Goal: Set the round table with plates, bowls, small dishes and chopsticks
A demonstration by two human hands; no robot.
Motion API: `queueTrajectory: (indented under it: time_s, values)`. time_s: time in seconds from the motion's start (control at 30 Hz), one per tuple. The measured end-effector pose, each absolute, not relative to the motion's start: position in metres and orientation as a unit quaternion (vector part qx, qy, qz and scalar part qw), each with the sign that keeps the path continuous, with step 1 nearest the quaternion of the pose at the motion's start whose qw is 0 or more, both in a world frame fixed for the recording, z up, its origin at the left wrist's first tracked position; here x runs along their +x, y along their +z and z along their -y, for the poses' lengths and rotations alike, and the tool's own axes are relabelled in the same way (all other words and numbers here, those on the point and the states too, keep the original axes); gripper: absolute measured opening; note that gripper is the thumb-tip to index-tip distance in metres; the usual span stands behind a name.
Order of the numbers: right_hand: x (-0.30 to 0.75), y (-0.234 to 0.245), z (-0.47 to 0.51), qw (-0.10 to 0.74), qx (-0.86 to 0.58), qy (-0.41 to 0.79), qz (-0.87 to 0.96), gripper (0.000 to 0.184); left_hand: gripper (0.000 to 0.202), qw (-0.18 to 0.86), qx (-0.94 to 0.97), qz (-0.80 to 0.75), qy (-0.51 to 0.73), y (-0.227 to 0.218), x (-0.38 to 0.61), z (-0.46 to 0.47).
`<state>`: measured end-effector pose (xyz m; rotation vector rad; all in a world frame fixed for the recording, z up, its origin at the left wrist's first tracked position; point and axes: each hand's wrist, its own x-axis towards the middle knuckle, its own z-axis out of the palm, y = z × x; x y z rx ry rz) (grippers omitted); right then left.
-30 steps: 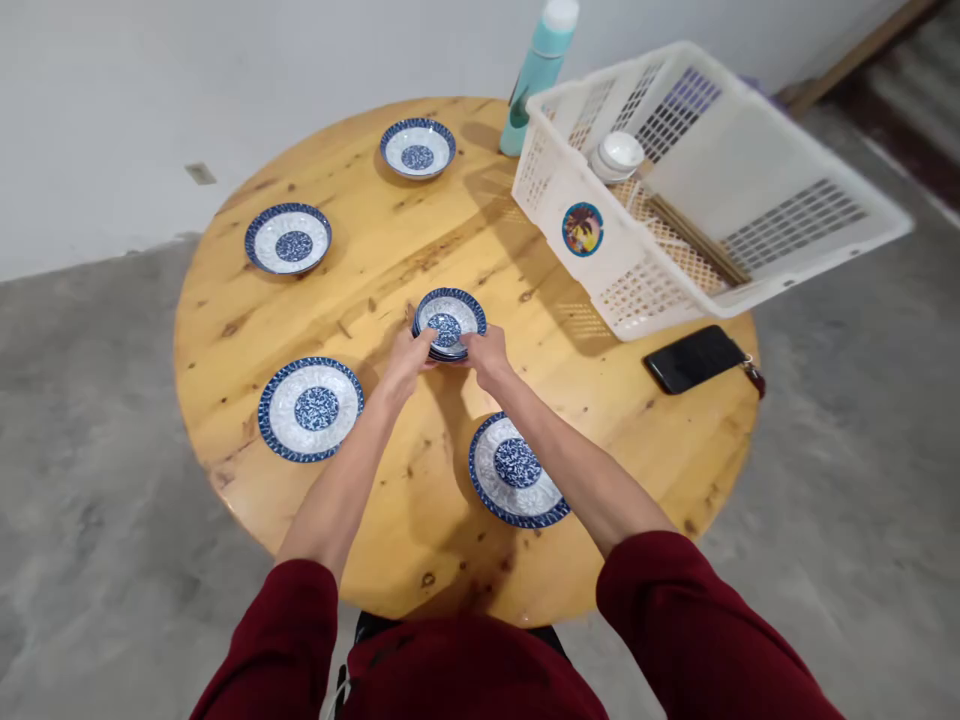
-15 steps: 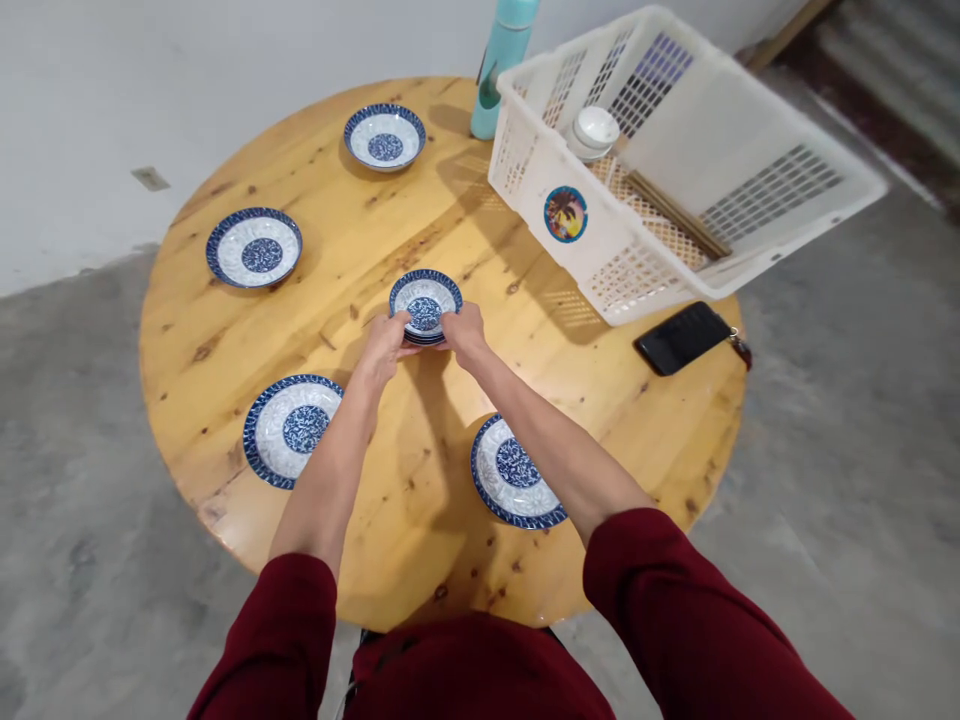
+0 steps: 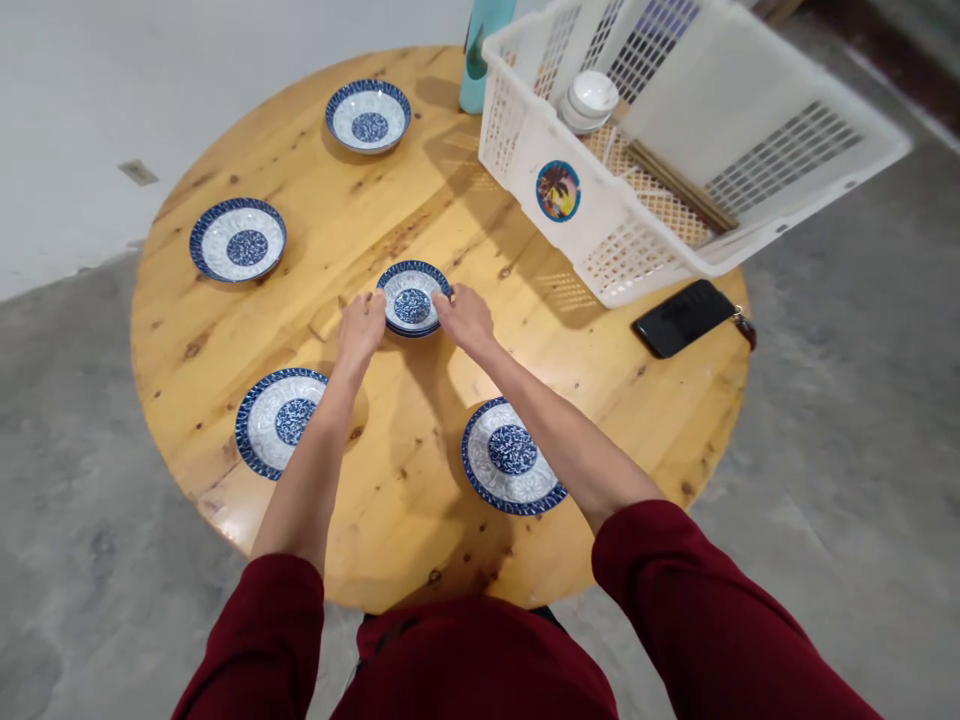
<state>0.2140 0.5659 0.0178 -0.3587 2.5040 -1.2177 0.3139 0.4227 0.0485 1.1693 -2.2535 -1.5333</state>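
A small stack of blue-and-white plates (image 3: pixel 412 306) is at the middle of the round wooden table, low over or on its surface; I cannot tell which. My left hand (image 3: pixel 363 322) is closed at the stack's left rim. On the opposite side my right hand (image 3: pixel 465 318) grips the rim, its thumb over the edge. Larger plates of the same pattern lie around: a near-left plate (image 3: pixel 281 422) partly behind my left forearm, and a near-right plate (image 3: pixel 511 455) partly under my right forearm. A left plate (image 3: pixel 238 240) and a far deep plate (image 3: pixel 368 117) show whole.
A white plastic basket (image 3: pixel 517 180) stands at the table's right back, with white bowls (image 3: pixel 591 98) and a bundle of chopsticks (image 3: pixel 682 187) inside. Behind it is a turquoise bottle (image 3: pixel 480 60). A black phone (image 3: pixel 684 318) lies near the right edge of the wooden table (image 3: pixel 405 420).
The plate stack has come down towards the table. Both hands have shifted from under its near side to its left and right rims. The view has tilted slightly.
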Motion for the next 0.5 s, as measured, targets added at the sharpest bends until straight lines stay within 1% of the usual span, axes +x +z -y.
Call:
queueTrajectory:
  time_s: [0.07,0.13,0.27,0.37,0.43,0.5]
  values:
    - [0.21,0.022,-0.574,0.127,-0.15,-0.381,-0.903,0.043,0.036,0.101,0.383,0.811,-0.43,0.055,0.316,-0.421]
    - [0.208,0.026,-0.577,0.116,-0.165,-0.357,-0.912,0.045,0.038,0.096,0.379,0.837,-0.382,0.062,0.316,-0.422]
    - [0.208,0.031,-0.574,0.099,-0.202,-0.34,-0.913,0.042,0.043,0.059,0.377,0.865,-0.324,0.079,0.311,-0.43]
    - [0.208,0.039,-0.573,0.088,-0.206,-0.303,-0.926,0.036,0.048,0.028,0.373,0.886,-0.273,0.092,0.308,-0.438]
    - [0.204,0.046,-0.576,0.082,-0.204,-0.278,-0.935,0.034,0.048,0.034,0.361,0.897,-0.253,0.1,0.307,-0.443]
    - [0.198,0.054,-0.585,0.069,-0.218,-0.278,-0.933,0.034,0.044,0.068,0.34,0.905,-0.248,0.106,0.307,-0.448]
